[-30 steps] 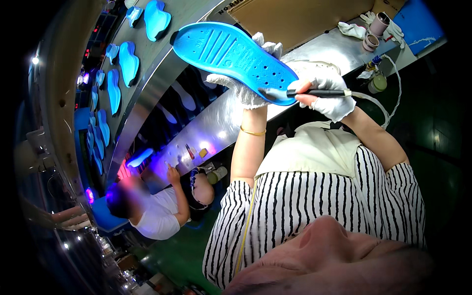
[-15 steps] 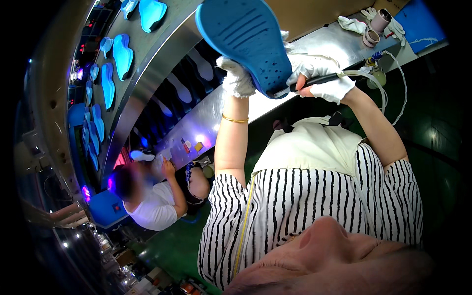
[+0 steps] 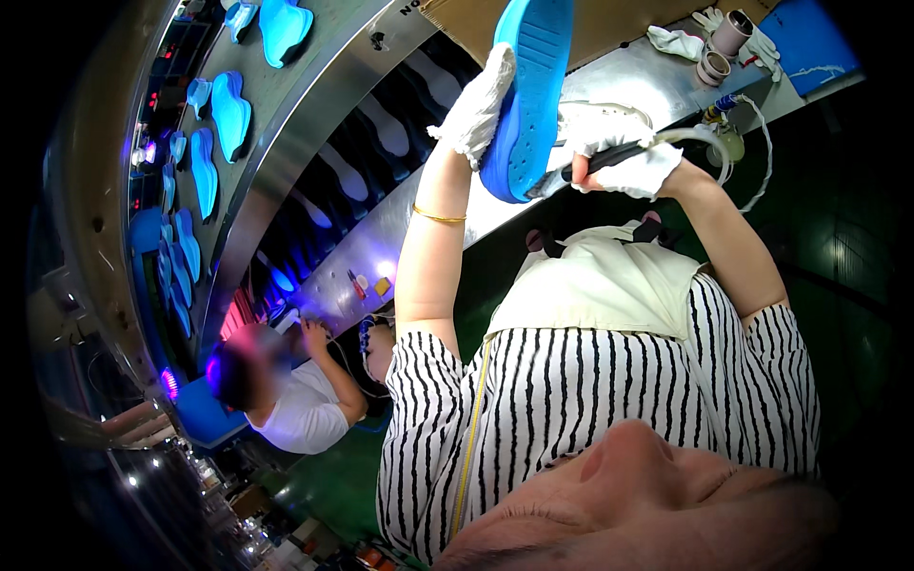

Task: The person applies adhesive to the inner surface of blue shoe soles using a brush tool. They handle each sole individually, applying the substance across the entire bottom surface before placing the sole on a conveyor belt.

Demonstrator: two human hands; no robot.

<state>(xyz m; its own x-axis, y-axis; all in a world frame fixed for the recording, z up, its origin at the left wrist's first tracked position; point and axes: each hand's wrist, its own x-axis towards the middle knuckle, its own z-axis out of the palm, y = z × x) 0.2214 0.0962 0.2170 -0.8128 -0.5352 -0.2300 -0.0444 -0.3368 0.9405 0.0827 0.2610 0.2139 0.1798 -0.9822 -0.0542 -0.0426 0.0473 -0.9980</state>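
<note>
My left hand [image 3: 484, 107], in a white glove, grips the side of a blue shoe sole [image 3: 535, 114]. The sole is held up on edge, its grooved and perforated face turned partly toward my right hand. In my gloved right hand [image 3: 636, 169], bare fingertips close round a black-handled brush-like tool [image 3: 609, 162] with a pale hose [image 3: 700, 138] at its back end. The tool's tip is at the sole's lower end, apparently touching it; bristles are too small to make out. Behind my right hand lies a white item, mostly hidden.
A metal-edged conveyor [image 3: 319, 105] carrying several blue soles [image 3: 231, 112] runs along the left. More pale soles [image 3: 383, 124] fill a shelf beneath it. Rolls of tape [image 3: 731, 33] and gloves [image 3: 678, 43] lie on the bench [image 3: 624, 84]. A co-worker [image 3: 305, 404] sits at the left.
My left hand has turned the sole, so its face appears narrower and its side wall shows more. The tool stays at its lower end. The co-worker's arm has shifted.
</note>
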